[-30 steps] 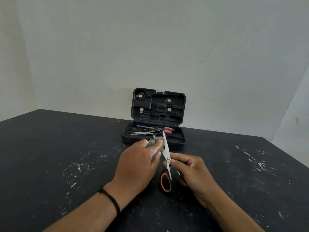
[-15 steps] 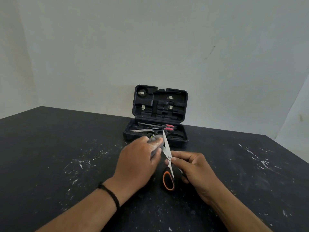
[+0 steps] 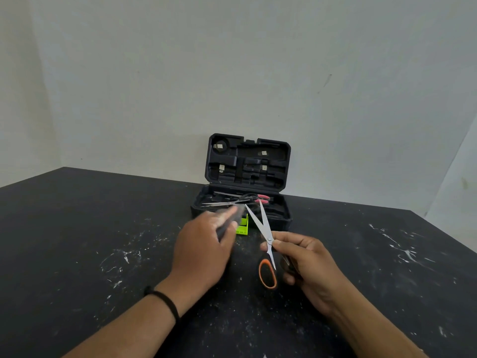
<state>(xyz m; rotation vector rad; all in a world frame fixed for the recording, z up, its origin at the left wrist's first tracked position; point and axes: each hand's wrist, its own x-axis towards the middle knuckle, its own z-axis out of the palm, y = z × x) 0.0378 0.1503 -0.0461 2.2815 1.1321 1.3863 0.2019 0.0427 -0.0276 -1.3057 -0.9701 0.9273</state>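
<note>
The scissors (image 3: 259, 224), with blades spread and pointing upward, are pinched at the pivot by the right hand (image 3: 309, 264), just below the centre of the frame, over the desk (image 3: 77, 241). A blurred grey bar (image 3: 232, 218) is gripped by the left hand (image 3: 204, 249), left of the blades. A green block (image 3: 242, 227) and an open tool case (image 3: 247, 161) are located behind.

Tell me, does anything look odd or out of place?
Yes. Red scissors lie loose and askew across the open case, in no slot. The right hand holds orange scissors with blades open; the left hand grips a blurred grey thing. White scuffs mark the table.
</note>
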